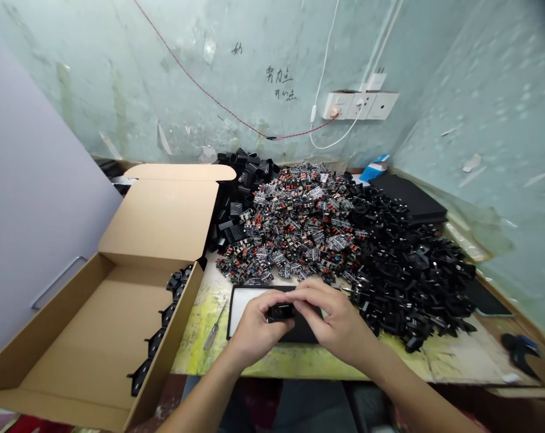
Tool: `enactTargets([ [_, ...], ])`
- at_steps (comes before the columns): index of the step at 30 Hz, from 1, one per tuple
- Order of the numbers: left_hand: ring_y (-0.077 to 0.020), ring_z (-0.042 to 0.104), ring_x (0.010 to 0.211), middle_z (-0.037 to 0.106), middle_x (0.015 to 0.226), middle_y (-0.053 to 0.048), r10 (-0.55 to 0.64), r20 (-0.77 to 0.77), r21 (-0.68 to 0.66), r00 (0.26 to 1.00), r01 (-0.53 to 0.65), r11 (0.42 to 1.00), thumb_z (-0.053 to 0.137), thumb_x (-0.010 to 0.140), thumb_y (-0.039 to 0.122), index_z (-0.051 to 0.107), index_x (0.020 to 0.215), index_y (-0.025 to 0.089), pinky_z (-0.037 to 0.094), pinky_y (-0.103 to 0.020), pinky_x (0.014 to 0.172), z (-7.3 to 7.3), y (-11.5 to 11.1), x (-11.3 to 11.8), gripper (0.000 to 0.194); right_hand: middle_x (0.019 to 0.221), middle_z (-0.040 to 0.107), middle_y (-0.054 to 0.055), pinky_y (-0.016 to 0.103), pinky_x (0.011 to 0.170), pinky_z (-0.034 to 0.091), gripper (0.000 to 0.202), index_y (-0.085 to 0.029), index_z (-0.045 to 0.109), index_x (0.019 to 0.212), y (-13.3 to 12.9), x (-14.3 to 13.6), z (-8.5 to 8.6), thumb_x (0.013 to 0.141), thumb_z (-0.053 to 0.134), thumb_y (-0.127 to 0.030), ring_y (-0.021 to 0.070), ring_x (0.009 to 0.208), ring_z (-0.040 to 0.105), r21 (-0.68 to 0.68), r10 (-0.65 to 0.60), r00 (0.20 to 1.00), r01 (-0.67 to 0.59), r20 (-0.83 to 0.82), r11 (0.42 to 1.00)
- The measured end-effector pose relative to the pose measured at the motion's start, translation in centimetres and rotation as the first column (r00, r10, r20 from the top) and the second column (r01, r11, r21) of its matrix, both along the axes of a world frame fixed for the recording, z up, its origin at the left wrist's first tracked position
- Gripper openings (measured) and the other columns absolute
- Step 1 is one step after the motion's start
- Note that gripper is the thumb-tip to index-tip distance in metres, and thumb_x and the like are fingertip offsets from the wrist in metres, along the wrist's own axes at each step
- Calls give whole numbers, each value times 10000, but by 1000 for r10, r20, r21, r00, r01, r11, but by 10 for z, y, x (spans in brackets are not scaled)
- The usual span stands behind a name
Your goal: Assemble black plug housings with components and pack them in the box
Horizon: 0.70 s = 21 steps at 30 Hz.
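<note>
OK, so you've got a small black part (281, 311) up over the tray, right between your hands. Your left hand (258, 325) is curled around it, thumb below and fingers on top. Your right hand (334, 314) comes in from the other side with its fingers bunched at the top of the part; can't tell if those are actually pinching it or just resting there.

Under your hands is a shallow black-rimmed tray (229, 313). Its left end shows a white inside, the right side looks black, and your hands hide a good chunk of the middle. Just left of that a screwdriver (213, 334) lies on the yellow-stained table (308, 364).

Further left you've got the big cardboard box (83, 325), lid flipped open away from you. Inside, a row of black pieces (155, 343) runs along the right wall, and the rest of the bottom is bare cardboard.

Past the tray there's a big loose heap of circuit boards (299, 222), with a pile of black plastic parts (407, 270) on its right and boxy black casings (236, 210) on its left. Way back right, a black stack (410, 195) sits near a blue-and-white packet (374, 169), up by the wall (164, 90).
</note>
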State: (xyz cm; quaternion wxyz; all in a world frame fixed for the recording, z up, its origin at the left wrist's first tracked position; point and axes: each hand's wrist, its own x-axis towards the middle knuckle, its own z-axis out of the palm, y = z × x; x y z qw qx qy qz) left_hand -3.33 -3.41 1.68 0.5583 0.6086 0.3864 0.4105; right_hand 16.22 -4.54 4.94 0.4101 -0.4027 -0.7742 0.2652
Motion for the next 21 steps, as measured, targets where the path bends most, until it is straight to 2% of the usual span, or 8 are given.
enactTargets([
  [4,-231,712,1040,792,1100,-41,33,-94,18,995,-31,999,775,772,191,790,1079,230,525,-327,945,-1,5,-9,310,1038,711,47,335,866,544,225,-275,767,1139,4,2,-22,1041,585,-186,204,972,681,-36,-126,987,123,-95,992],
  [7,-235,722,1000,796,1044,-45,172,-273,81,946,-156,985,771,787,211,779,1027,220,529,-340,927,-7,13,-24,240,1046,726,53,352,888,563,197,-271,766,1123,4,0,-50,1031,602,-213,214,981,698,-64,-141,986,135,-93,989],
  [10,-236,710,923,766,947,-42,304,-549,175,778,-249,953,723,765,120,721,939,208,518,-330,844,-14,20,-34,195,1137,726,72,400,956,574,225,-273,756,1190,1,-5,-80,991,661,-229,241,1068,694,-63,-102,995,101,-3,993],
  [13,-265,714,948,766,978,-71,249,-781,178,573,-178,968,677,840,145,698,1018,208,505,-343,819,-18,22,-31,191,1265,703,95,487,1036,551,378,-272,721,1288,-2,-9,-103,914,759,-227,292,1184,655,-59,-98,988,106,120,993],
  [15,-292,724,1026,772,1067,-114,193,-856,155,479,-119,981,638,933,231,701,1130,201,505,-360,852,-19,21,-20,209,1321,687,107,528,1075,528,474,-265,689,1339,-2,-11,-113,880,797,-221,313,1233,628,-64,-105,981,117,165,991],
  [17,-311,733,1053,759,1127,-152,160,-898,138,410,-83,987,614,975,294,709,1163,184,504,-365,851,-19,20,-7,238,1349,677,119,543,1093,520,519,-255,661,1373,-2,-12,-117,876,809,-238,321,1257,615,-66,-115,979,128,170,990],
  [19,-316,745,1012,747,1121,-165,147,-920,132,364,-65,989,630,957,279,732,1091,170,497,-356,806,-22,22,5,200,1358,675,127,550,1092,523,519,-250,649,1383,-2,-12,-119,888,803,-269,324,1262,617,-63,-122,979,134,165,989],
  [21,-309,747,956,743,1072,-155,172,-909,150,379,-87,985,666,909,225,735,977,169,479,-348,763,-28,25,11,111,1360,675,128,558,1090,524,498,-247,652,1368,-1,-12,-120,893,797,-285,327,1266,618,-64,-125,978,137,166,988],
])
